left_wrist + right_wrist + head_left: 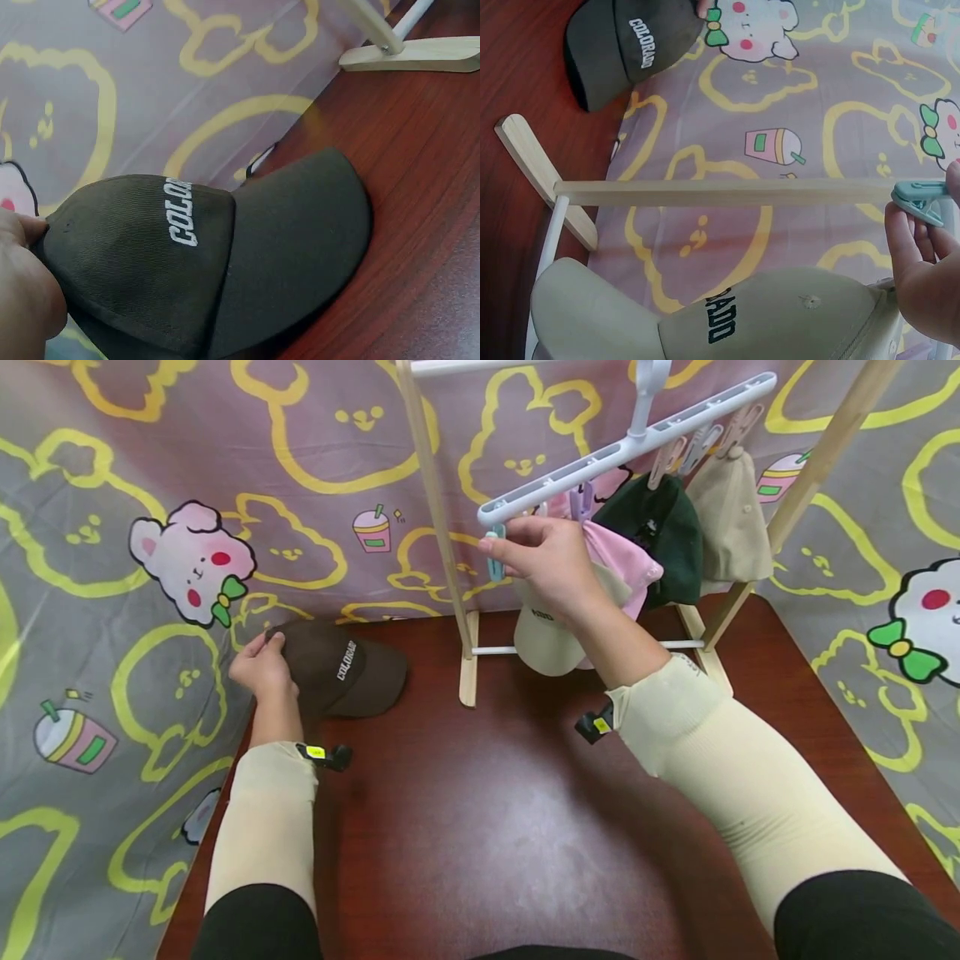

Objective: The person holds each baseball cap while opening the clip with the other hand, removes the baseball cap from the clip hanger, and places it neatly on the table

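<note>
A dark brown baseball cap (135, 247) with white lettering is pinched at the top of its crown by my left hand (264, 668); its brim points right, over the table. My right hand (558, 564) is raised to the near end of the pale blue hanger (555, 485). Between thumb and fingers it pinches a light teal clothespin (919, 199) at that end. Beside that wrist hangs a cream cap (780, 315) with dark lettering, partly hidden by the hand in the head view. Farther along the hanger are a pink cap (622, 560), a dark green cap (660, 527) and a beige cap (731, 518).
A wooden rack (442, 510) with white rods holds up the hanger at the back right of the reddish-brown table (465, 810). More clothespins (701, 447) hang along the hanger. Patterned cloth (300, 552) encloses the back and sides.
</note>
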Demonstrator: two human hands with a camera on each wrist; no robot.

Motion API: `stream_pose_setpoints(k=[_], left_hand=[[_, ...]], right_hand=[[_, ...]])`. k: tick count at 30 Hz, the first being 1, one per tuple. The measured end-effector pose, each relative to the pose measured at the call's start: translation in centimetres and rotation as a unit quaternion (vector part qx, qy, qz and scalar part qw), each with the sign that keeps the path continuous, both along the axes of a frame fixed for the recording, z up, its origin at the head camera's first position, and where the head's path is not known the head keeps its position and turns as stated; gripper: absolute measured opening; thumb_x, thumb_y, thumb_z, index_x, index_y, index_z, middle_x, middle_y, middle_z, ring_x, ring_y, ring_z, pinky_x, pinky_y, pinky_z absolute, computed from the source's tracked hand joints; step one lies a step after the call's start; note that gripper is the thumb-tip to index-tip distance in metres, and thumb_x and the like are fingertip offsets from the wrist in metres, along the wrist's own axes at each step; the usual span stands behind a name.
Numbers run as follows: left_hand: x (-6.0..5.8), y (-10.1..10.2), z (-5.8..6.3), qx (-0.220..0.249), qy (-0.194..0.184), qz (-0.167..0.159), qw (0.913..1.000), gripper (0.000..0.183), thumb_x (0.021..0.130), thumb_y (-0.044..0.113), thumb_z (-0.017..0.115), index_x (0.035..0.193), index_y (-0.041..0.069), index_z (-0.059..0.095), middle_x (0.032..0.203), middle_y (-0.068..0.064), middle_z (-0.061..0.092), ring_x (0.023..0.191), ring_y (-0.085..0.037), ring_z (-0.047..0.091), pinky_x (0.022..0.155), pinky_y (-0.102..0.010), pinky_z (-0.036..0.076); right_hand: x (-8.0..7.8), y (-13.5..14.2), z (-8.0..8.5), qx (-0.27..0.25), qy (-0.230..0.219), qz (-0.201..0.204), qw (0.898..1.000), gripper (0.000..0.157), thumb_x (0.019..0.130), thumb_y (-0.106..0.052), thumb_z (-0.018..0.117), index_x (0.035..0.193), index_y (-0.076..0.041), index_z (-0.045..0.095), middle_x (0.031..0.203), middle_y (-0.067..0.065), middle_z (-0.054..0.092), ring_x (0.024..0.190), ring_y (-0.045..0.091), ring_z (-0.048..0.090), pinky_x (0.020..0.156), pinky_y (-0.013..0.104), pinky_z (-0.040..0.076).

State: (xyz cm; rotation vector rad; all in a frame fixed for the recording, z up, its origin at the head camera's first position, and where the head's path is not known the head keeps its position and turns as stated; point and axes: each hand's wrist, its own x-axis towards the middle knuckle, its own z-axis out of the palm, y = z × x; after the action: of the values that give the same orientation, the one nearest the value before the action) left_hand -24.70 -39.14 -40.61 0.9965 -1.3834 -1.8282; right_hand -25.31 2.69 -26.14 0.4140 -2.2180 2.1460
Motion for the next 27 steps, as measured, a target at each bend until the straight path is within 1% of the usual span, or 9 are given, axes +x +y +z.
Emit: stream_pose_setpoints(k=[4, 7, 11, 15, 17, 19, 22, 25, 27], left_hand=[[0.6, -0.9, -0.9, 0.016, 0.002, 0.020, 0.9997, 0.030, 0.081, 0.008, 0.079, 0.111, 0.006, 0.073, 0.121, -0.001, 0.058, 0.123, -0.013, 0.052, 0.100, -0.020, 0.043], [0.9, -1.3, -1.6, 0.023, 0.001, 0.027, 0.9994, 0.032, 0.081, 0.008, 0.079, 0.112, 0.005, 0.071, 0.122, -0.003, 0.059, 0.120, -0.014, 0.054, 0.098, -0.020, 0.044], [1.1, -1.6, -2.1, 0.021, -0.010, 0.027, 0.9994, 0.036, 0.081, 0.010, 0.079, 0.116, 0.006, 0.069, 0.121, -0.003, 0.060, 0.116, -0.013, 0.055, 0.098, -0.021, 0.044], [1.2, -1.6, -2.6, -0.007, -0.024, 0.024, 0.9994, 0.040, 0.082, 0.013, 0.080, 0.119, 0.006, 0.068, 0.110, 0.001, 0.058, 0.107, -0.011, 0.054, 0.095, -0.022, 0.044], [1.2, -1.6, -2.7, -0.023, -0.039, 0.021, 0.9988, 0.043, 0.082, 0.015, 0.080, 0.121, 0.006, 0.067, 0.111, 0.001, 0.056, 0.106, -0.011, 0.053, 0.095, -0.022, 0.044], [1.3, -1.6, -2.8, -0.044, -0.063, 0.014, 0.9970, 0.046, 0.082, 0.017, 0.080, 0.125, 0.007, 0.066, 0.116, -0.001, 0.057, 0.108, -0.012, 0.053, 0.096, -0.022, 0.044], [1.4, -1.6, -2.8, -0.068, -0.099, -0.001, 0.9928, 0.052, 0.083, 0.019, 0.079, 0.130, 0.009, 0.063, 0.133, -0.006, 0.056, 0.120, -0.015, 0.053, 0.101, -0.023, 0.044], [1.6, -1.5, -2.8, -0.082, -0.117, -0.013, 0.9897, 0.055, 0.083, 0.021, 0.079, 0.134, 0.009, 0.060, 0.140, -0.008, 0.055, 0.126, -0.017, 0.053, 0.104, -0.024, 0.043], [1.8, -1.4, -2.8, -0.111, -0.135, -0.018, 0.9845, 0.057, 0.084, 0.024, 0.078, 0.135, 0.009, 0.059, 0.141, -0.009, 0.054, 0.127, -0.017, 0.051, 0.107, -0.025, 0.041]], right_hand=[[0.0, -0.1, 0.0, -0.002, -0.002, 0.001, 1.000, 0.032, 0.082, -0.022, 0.081, 0.108, -0.004, 0.074, 0.097, 0.001, 0.072, 0.084, 0.012, 0.066, 0.075, 0.026, 0.057], [0.0, -0.1, 0.0, -0.001, -0.001, -0.001, 1.000, 0.033, 0.082, -0.022, 0.081, 0.108, -0.003, 0.074, 0.097, 0.000, 0.072, 0.083, 0.012, 0.066, 0.075, 0.026, 0.056], [0.1, 0.0, 0.0, -0.003, -0.001, -0.003, 1.000, 0.033, 0.082, -0.022, 0.081, 0.108, -0.003, 0.074, 0.097, 0.000, 0.071, 0.083, 0.012, 0.065, 0.075, 0.026, 0.056], [0.1, 0.0, 0.0, -0.006, -0.003, -0.003, 1.000, 0.032, 0.081, -0.022, 0.081, 0.107, -0.004, 0.075, 0.097, 0.000, 0.071, 0.083, 0.011, 0.065, 0.075, 0.026, 0.056], [0.1, 0.0, -0.1, -0.007, -0.003, -0.002, 1.000, 0.032, 0.081, -0.022, 0.081, 0.107, -0.004, 0.075, 0.097, 0.000, 0.071, 0.083, 0.012, 0.065, 0.076, 0.027, 0.056], [0.1, 0.0, -0.1, -0.008, -0.003, -0.001, 1.000, 0.032, 0.081, -0.022, 0.081, 0.107, -0.004, 0.074, 0.097, 0.000, 0.071, 0.084, 0.011, 0.065, 0.077, 0.028, 0.057], [0.1, 0.0, 0.0, -0.009, -0.004, 0.000, 1.000, 0.032, 0.082, -0.022, 0.081, 0.107, -0.004, 0.074, 0.097, 0.000, 0.072, 0.086, 0.011, 0.065, 0.079, 0.029, 0.057], [0.1, 0.0, 0.0, -0.006, -0.004, -0.001, 1.000, 0.032, 0.082, -0.022, 0.081, 0.108, -0.004, 0.074, 0.098, 0.000, 0.071, 0.087, 0.011, 0.066, 0.078, 0.028, 0.057], [0.1, 0.0, 0.0, -0.002, -0.003, -0.002, 1.000, 0.033, 0.082, -0.022, 0.081, 0.108, -0.004, 0.074, 0.099, 0.000, 0.071, 0.087, 0.012, 0.066, 0.077, 0.027, 0.057]])
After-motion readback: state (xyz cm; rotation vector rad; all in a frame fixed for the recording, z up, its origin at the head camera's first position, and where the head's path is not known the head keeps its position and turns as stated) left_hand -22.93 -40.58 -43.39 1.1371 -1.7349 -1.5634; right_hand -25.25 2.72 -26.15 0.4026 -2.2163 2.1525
